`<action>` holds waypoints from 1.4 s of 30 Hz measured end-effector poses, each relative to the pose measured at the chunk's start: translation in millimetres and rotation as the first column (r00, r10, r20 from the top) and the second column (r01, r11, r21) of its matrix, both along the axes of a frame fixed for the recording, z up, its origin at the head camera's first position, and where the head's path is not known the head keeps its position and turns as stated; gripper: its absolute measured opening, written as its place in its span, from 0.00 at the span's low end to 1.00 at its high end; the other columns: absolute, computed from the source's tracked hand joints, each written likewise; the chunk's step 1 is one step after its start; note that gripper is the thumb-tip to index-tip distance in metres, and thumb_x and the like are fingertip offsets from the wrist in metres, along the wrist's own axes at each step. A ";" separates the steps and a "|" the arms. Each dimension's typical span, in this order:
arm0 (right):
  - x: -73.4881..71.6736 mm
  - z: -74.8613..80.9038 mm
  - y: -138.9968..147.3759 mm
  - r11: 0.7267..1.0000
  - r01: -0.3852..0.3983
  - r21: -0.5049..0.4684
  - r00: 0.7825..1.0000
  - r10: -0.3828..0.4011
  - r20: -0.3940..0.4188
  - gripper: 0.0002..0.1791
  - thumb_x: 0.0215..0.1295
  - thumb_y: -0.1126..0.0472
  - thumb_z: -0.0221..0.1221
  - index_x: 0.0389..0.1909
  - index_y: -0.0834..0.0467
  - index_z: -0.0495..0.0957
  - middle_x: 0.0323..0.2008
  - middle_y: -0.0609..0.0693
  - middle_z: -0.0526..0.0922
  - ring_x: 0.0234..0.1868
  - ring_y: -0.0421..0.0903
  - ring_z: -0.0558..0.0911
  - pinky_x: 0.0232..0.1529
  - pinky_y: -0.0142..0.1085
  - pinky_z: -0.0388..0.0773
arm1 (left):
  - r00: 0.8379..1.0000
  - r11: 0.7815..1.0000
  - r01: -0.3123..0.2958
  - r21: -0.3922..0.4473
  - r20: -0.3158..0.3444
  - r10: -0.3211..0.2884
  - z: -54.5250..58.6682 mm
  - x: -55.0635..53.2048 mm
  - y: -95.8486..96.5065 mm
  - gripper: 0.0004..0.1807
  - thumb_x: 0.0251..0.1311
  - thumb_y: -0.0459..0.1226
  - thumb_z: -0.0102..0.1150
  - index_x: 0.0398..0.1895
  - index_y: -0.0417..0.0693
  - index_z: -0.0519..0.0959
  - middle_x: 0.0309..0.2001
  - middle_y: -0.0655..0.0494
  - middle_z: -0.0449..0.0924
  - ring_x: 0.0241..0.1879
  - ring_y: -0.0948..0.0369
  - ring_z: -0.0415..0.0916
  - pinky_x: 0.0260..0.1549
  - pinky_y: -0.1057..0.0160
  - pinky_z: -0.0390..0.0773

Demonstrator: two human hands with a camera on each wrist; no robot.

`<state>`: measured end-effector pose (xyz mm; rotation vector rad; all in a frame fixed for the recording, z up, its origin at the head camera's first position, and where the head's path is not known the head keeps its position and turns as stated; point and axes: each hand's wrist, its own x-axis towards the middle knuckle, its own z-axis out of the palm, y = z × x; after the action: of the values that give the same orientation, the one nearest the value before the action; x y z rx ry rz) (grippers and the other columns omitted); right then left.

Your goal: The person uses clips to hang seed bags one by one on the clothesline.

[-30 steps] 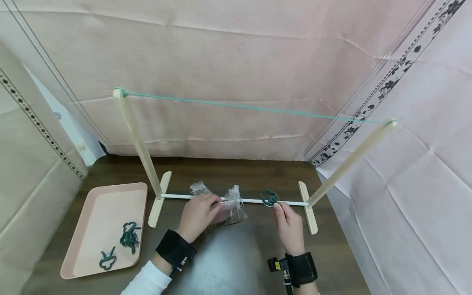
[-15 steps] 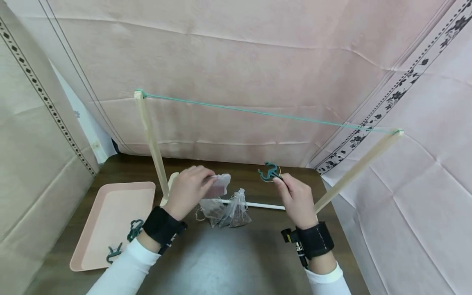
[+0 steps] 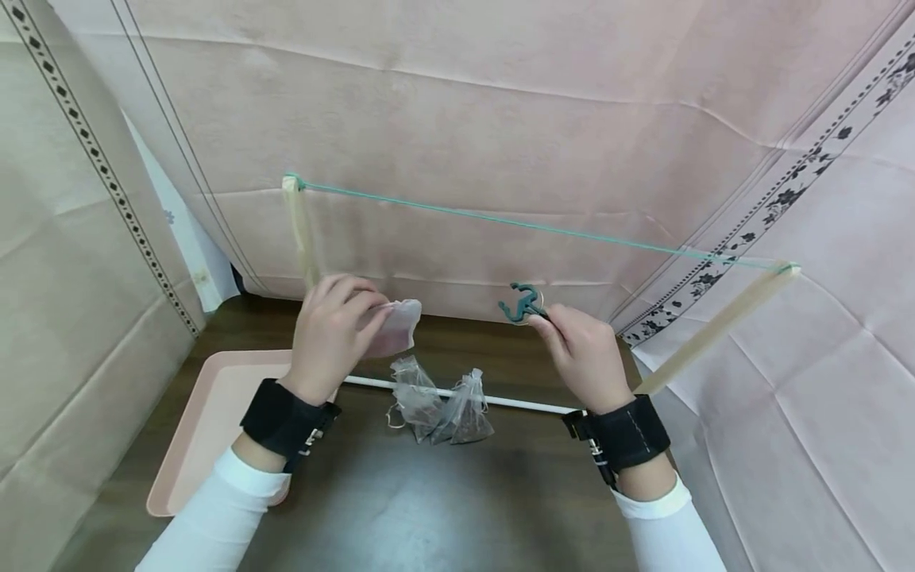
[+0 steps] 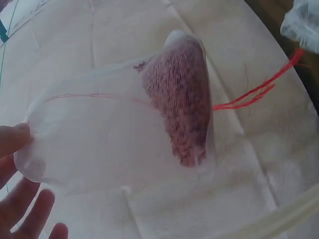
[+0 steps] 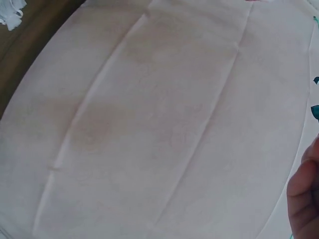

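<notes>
My left hand (image 3: 332, 338) pinches the edge of a sheer white drawstring pouch (image 3: 393, 330) in the head view. In the left wrist view the pouch (image 4: 184, 104) hangs stretched out, brownish-pink grains gathered at its far end and red strings trailing from it. My right hand (image 3: 589, 357) grips the handle end of a dark green plastic clothes peg (image 3: 527, 302) with hooked jaws and a thin ring, held below the cord. Only a sliver of the peg (image 5: 315, 112) shows in the right wrist view, above the curled fingers (image 5: 301, 191).
A teal cord (image 3: 500, 220) runs between a left wooden post (image 3: 300, 226) and a right post (image 3: 722, 330). Two sheer grey pouches (image 3: 468, 409) overlap the white rod (image 3: 532, 405) low between them. A pink tray (image 3: 167, 469) lies at the left, partly behind my left arm.
My left hand has lifted its pouch away from the grey pouches, up and leftward. My right hand has raised the peg from near the rod toward the cord. The head view has shifted slightly.
</notes>
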<state>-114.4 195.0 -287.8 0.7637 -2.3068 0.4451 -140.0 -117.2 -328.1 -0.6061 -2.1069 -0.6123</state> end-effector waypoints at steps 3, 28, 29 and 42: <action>-2.4 8.5 -5.2 1.000 -0.021 0.019 1.000 0.021 -0.017 0.12 0.59 0.58 0.57 0.20 0.53 0.66 0.14 0.41 0.57 0.15 0.38 0.57 0.17 0.31 0.54 | 0.999 1.000 -0.008 -0.003 -0.046 0.008 8.6 -4.0 -5.0 0.06 0.48 0.39 0.65 0.27 0.46 0.82 0.44 0.50 0.74 0.50 0.49 0.65 0.46 0.51 0.64; -20.9 60.6 -22.6 0.989 -0.104 0.102 0.988 0.115 -0.105 0.17 0.60 0.57 0.56 0.17 0.54 0.61 0.13 0.44 0.54 0.14 0.40 0.55 0.17 0.32 0.51 | 0.996 0.998 -0.022 0.056 -0.090 0.027 64.4 -34.2 -34.0 0.06 0.44 0.37 0.68 0.24 0.43 0.84 0.65 0.48 0.55 0.66 0.49 0.40 0.61 0.49 0.42; -21.6 62.2 -23.1 0.989 -0.105 0.101 0.988 0.116 -0.105 0.17 0.59 0.58 0.57 0.17 0.54 0.61 0.12 0.44 0.54 0.14 0.40 0.55 0.17 0.33 0.50 | 0.995 0.998 -0.017 0.057 -0.094 0.022 64.7 -35.4 -33.7 0.06 0.44 0.37 0.68 0.24 0.43 0.83 0.65 0.47 0.55 0.66 0.48 0.40 0.61 0.50 0.41; -35.2 88.7 -44.1 0.978 -0.106 0.179 0.989 0.123 -0.087 0.16 0.63 0.52 0.53 0.19 0.54 0.64 0.12 0.44 0.55 0.13 0.40 0.55 0.15 0.32 0.50 | 0.998 0.996 0.008 0.093 -0.056 -0.003 75.7 -46.2 -34.1 0.08 0.46 0.42 0.66 0.24 0.47 0.84 0.61 0.48 0.61 0.64 0.53 0.43 0.61 0.54 0.41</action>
<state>-149.6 151.0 -199.1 0.9861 -2.2382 0.2527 -186.2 -151.3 -252.4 -0.5700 -2.0129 -0.6854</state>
